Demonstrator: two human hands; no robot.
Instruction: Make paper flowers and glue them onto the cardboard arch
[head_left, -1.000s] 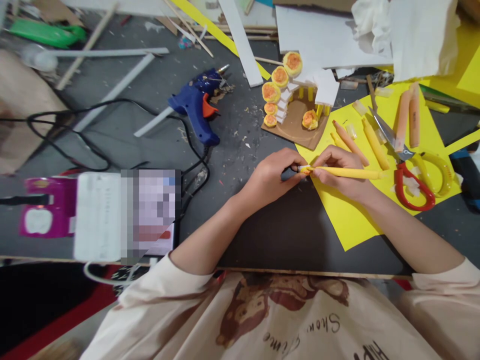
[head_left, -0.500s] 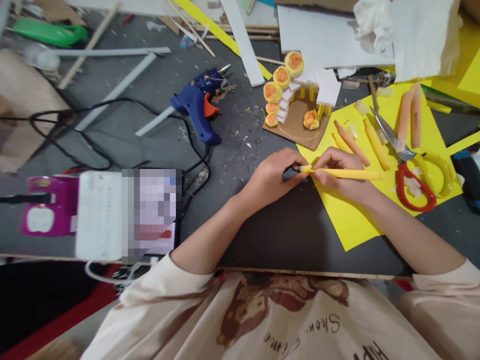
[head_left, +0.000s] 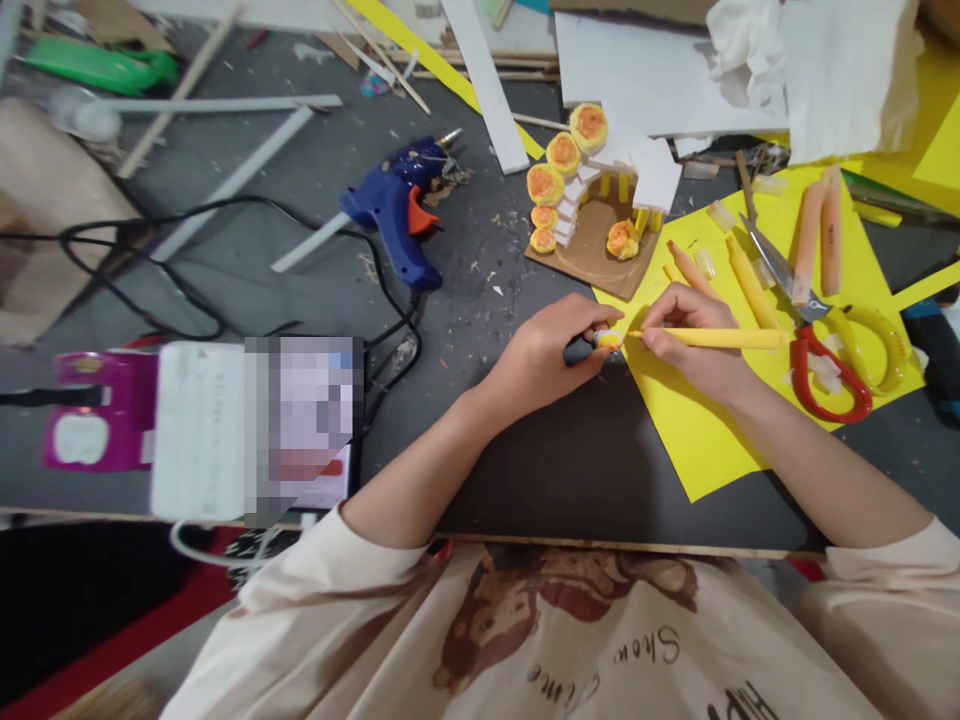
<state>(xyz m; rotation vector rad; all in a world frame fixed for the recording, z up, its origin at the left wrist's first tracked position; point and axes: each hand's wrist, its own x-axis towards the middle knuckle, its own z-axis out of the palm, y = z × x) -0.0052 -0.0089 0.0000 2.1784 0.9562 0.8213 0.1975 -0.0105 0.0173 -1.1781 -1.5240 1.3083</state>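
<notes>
My left hand (head_left: 541,350) pinches a small white piece partly coloured yellow and orange (head_left: 608,340) between thumb and fingers; most of it is hidden. A yellow marker pen (head_left: 724,338) lies across my right hand (head_left: 691,335), which is closed around it. Its tip points left, a short gap away from the small piece. Just beyond my hands stands a cardboard model (head_left: 615,262) with white steps and several round yellow-and-orange paper pieces (head_left: 545,184). Under my right hand is a sheet of yellow paper (head_left: 694,465).
Scissors (head_left: 810,310) with red and yellow handles lie on the yellow sheet beside orange markers (head_left: 831,235). A blue glue gun (head_left: 397,205) with a black cord rests left of the model. A white box (head_left: 199,430) and a phone-like screen stand at the left front.
My right hand has drawn the marker a little to the right, so its tip has come away from the small piece. My left hand has hardly moved.
</notes>
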